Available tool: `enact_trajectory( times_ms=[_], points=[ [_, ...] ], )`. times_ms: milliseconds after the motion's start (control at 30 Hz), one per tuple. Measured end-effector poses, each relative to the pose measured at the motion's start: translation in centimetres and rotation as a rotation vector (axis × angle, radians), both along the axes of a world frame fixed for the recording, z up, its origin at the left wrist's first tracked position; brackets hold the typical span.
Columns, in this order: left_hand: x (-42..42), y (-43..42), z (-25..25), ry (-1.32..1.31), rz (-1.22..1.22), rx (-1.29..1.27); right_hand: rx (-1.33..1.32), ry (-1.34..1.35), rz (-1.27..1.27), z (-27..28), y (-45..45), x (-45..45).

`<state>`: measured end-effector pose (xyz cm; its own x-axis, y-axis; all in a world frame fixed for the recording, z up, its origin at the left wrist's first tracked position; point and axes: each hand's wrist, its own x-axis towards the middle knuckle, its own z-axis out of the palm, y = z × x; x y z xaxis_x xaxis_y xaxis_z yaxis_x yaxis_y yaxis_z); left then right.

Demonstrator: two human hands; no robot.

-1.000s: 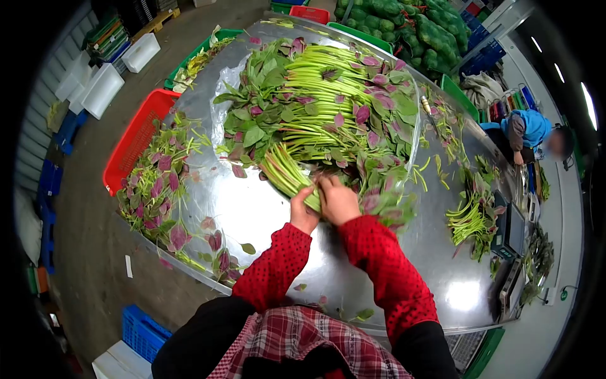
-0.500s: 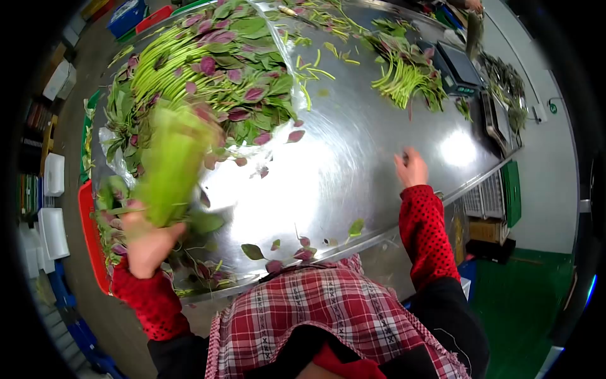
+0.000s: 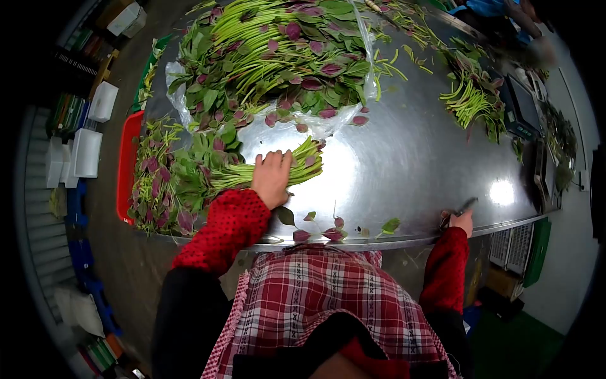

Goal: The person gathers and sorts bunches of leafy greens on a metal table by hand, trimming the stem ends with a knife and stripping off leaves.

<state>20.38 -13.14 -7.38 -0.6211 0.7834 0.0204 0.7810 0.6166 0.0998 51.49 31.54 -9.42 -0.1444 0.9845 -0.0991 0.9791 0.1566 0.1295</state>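
Observation:
My left hand (image 3: pixel 273 179) is closed over the stems of a bunch of leafy greens (image 3: pixel 235 175), which lies on the metal table with its cut ends to the right. Its leaves are green and purple and reach left into other greens. My right hand (image 3: pixel 462 221) is at the table's front edge, closed round a small knife (image 3: pixel 468 204) whose dark blade points up and right; the handle is mostly hidden. Several loose leaves (image 3: pixel 333 234) lie between the two hands near the edge.
A large heap of greens (image 3: pixel 278 57) rests on clear plastic at the back left. Another bunch (image 3: pixel 470 101) lies beside a dark scale (image 3: pixel 521 107). A red crate (image 3: pixel 128 167) stands at the table's left end. Another person's blue sleeve (image 3: pixel 486 7) shows at the far right.
My left hand has brought the bunch from upright in the air down onto the table, further right. My right hand has moved toward the front edge; the knife now shows clearly. The view has shifted left.

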Motion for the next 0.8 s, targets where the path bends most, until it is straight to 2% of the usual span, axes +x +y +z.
enact_trajectory(
  times_ms=[33,100,133,167,200,233,267,300,333,400,500,800],
  points=[
    [0.2,0.6,-0.6,-0.036,0.052,-0.004,0.004,-0.001,0.011,0.0,-0.2,-0.3],
    [-0.3,1.3,-2.5,-0.041,0.129,-0.001,-0.049,0.389,0.218,-0.8,-1.4,-1.6],
    [-0.9,1.4,-3.6,-0.011,0.155,0.0,-0.242,0.693,0.193,-2.5,-2.3,-2.6],
    [-1.5,1.6,-4.1,0.04,0.183,0.047,-0.236,0.702,0.411,-2.6,-4.8,-4.2],
    [-2.5,1.9,-3.5,-0.014,0.211,0.055,-0.284,0.825,0.58,-3.0,-8.0,-6.1],
    [-3.5,2.2,-3.8,-0.019,0.241,0.068,-0.473,0.958,0.552,-0.8,-13.3,-9.3],
    [-4.2,2.3,-4.0,-0.021,0.268,0.082,-0.655,0.737,0.462,-0.2,-16.8,-11.6],
    [-4.5,2.5,-3.2,-0.055,0.268,0.041,-0.571,0.736,0.663,1.4,-20.9,-13.8],
    [-4.5,2.6,-3.3,-0.05,0.278,0.047,-0.587,0.755,0.726,2.6,-24.2,-15.8],
    [-4.3,2.3,-3.5,-0.097,0.295,-0.016,-0.375,0.98,1.027,0.5,-27.8,-18.4],
    [-4.5,2.3,-3.1,-0.113,0.351,-0.014,-0.364,0.77,1.131,-0.1,-29.7,-20.5],
    [-5.0,2.3,-2.9,-0.236,0.358,-0.028,-0.255,0.397,1.175,-2.7,-30.1,-23.2]
  ],
)
